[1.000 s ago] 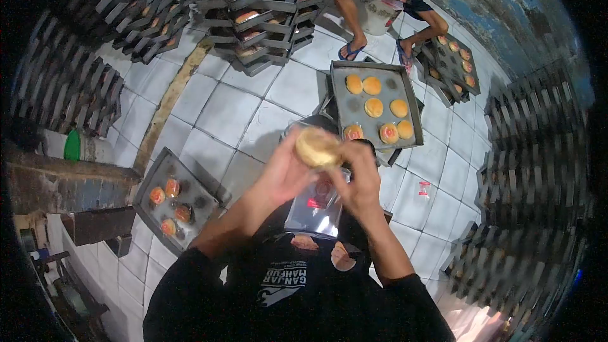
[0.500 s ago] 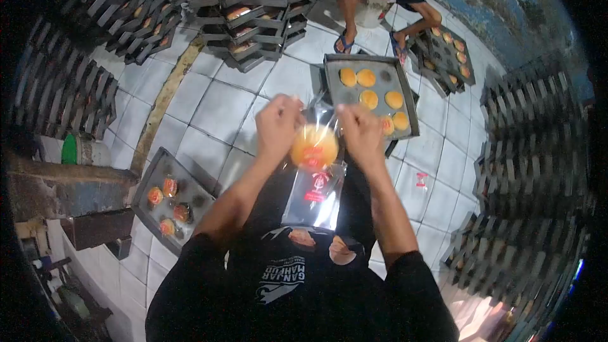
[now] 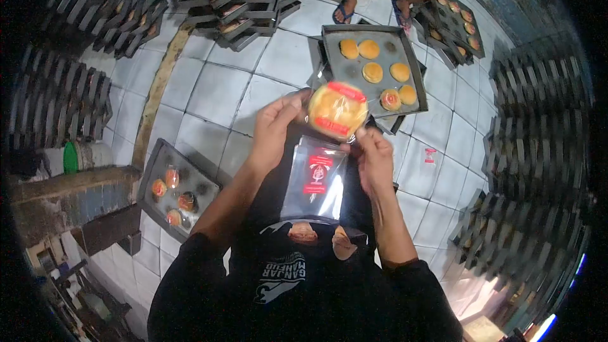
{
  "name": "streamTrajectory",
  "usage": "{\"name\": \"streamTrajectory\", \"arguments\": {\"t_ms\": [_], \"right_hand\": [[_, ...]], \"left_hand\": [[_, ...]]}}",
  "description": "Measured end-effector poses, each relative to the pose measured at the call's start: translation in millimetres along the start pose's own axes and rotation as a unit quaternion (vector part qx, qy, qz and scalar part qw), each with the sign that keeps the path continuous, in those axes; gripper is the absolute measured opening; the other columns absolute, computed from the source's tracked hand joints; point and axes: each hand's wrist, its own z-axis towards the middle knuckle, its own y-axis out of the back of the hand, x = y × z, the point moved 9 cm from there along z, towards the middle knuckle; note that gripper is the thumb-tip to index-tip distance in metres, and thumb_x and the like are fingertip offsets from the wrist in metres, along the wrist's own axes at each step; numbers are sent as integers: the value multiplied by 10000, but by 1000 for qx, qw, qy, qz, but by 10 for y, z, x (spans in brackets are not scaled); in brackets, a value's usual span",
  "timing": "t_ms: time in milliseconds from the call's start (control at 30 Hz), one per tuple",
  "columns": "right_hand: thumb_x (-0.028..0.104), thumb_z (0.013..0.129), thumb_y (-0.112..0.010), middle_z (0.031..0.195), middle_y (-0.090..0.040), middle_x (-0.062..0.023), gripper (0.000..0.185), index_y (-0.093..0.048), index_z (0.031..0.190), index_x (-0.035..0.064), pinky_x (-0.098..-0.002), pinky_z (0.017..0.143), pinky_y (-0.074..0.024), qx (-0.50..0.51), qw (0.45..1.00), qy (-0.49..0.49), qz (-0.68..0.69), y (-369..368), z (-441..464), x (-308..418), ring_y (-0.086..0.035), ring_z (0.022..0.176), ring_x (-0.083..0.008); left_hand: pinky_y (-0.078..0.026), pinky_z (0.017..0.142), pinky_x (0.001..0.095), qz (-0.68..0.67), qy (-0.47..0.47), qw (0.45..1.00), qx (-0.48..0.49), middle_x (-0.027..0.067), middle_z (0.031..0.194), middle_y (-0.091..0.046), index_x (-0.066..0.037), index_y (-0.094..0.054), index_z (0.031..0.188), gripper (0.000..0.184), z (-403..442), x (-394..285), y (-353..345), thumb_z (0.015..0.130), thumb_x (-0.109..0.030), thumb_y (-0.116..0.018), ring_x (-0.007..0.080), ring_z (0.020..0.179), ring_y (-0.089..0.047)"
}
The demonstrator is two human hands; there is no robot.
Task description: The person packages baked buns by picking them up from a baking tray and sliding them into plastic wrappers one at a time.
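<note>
A round golden bun in a clear bag with red print (image 3: pixel 337 110) is held up between my hands. My left hand (image 3: pixel 277 128) pinches the bag at its left side. Fingertips of my right hand (image 3: pixel 375 155) grip its lower right corner. Below it, a stack of flat clear bags with a red label (image 3: pixel 316 174) lies on my lap. Just beyond my hands, a dark metal tray (image 3: pixel 411 102) bears several bare buns and a bagged one.
At the left, a tray (image 3: pixel 201 183) on the tiled floor holds several bagged buns. Stacked trays (image 3: pixel 532 145) line both sides. A person's sandalled feet (image 3: pixel 345 11) stand beyond the main tray. A red-printed wrapper (image 3: pixel 430 156) lies on the tiles.
The bagged bun has moved up and right and tilted between my hands. My right hand has dropped from the bag's top to its lower right. The view has shifted, hiding the other person's upper body.
</note>
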Motion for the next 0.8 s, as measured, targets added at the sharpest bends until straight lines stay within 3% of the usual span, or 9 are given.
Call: {"name": "streamTrajectory", "arguments": {"t_ms": [67, 167, 300, 400, 567, 600, 667, 733, 800], "right_hand": [[210, 991, -637, 936, -689, -78, 227, -635, 1068, -4, -330, 753, -541, -23, 955, 148, -257, 293, 281, 211, -675, 847, -204], [211, 977, -639, 1096, -683, -180, 333, -583, 1200, -30, -405, 886, -536, -85, 757, 302, -574, 173, 259, 644, -684, 1001, -350], [177, 928, -676, 1298, -596, -250, 421, -550, 1280, -16, -457, 1042, -462, -34, 888, 133, -439, 191, -73, 442, -578, 1206, -428], [132, 859, -758, 1209, -647, -201, 513, -568, 1316, -5, -442, 1011, -490, 103, 757, 318, -561, -278, -566, 518, -599, 1179, -390], [73, 795, -764, 1085, -634, -132, 310, -646, 1079, 36, -411, 926, -501, 176, 713, 315, -601, -496, -911, 711, -586, 1078, -339], [64, 794, -751, 1076, -627, -123, 245, -654, 1018, 46, -407, 897, -504, 194, 709, 302, -607, -458, -960, 732, -578, 1061, -336], [82, 819, -755, 921, -657, -100, 189, -664, 976, 29, -396, 796, -524, 255, 812, 255, -458, -301, -826, 888, -645, 928, -278], [193, 907, -733, 862, -694, -65, 247, -680, 1057, 4, -324, 690, -531, 211, 944, -43, -250, 686, -285, 409, -656, 802, -148], [305, 971, -666, 1032, -723, -68, 374, -650, 1211, 18, -290, 711, -545, 21, 998, -60, -2, 1561, 413, -34, -646, 807, -113]], "left_hand": [[-485, 914, 292, 50, -68, 996, -35, 106, 1179, -662, 3, -601, 1317, 362, 48, -219, -167, 1012, -190, -610, 123, 1016, -606], [-446, 1074, 392, 295, -135, 945, 44, 172, 1427, -552, -35, -546, 1396, 458, -294, -307, -294, 974, -179, -650, 304, 1291, -539], [-383, 1137, 489, 572, -264, 770, 101, 156, 1542, -448, -86, -609, 1352, 465, -962, -260, -385, 896, -118, -690, 419, 1421, -396], [-363, 1136, 548, 607, -304, 723, 126, 145, 1520, -476, -121, -687, 1261, 417, -1084, -136, -349, 845, -92, -690, 443, 1421, -379], [-479, 1048, 503, 563, -375, 706, 209, 146, 1410, -589, -91, -733, 1186, 320, -1300, -360, -647, 873, -90, -668, 388, 1278, -565], [-493, 1029, 475, 478, -228, 816, 233, 151, 1340, -623, -85, -735, 1181, 295, -1200, -338, -612, 895, -99, -663, 362, 1224, -602], [-521, 992, 419, 254, 95, 932, 239, 162, 1200, -692, -75, -740, 1170, 251, -1079, -53, -516, 938, -117, -655, 311, 1118, -676], [-554, 867, 343, 353, 75, 876, 319, 155, 979, -732, -12, -732, 1001, 169, -982, 15, -461, 972, -152, -643, 222, 944, -730], [-555, 789, 324, 287, 119, 923, 227, 154, 952, -734, 0, -694, 931, 184, -763, -10, -317, 993, -153, -616, 206, 872, -732]]}}
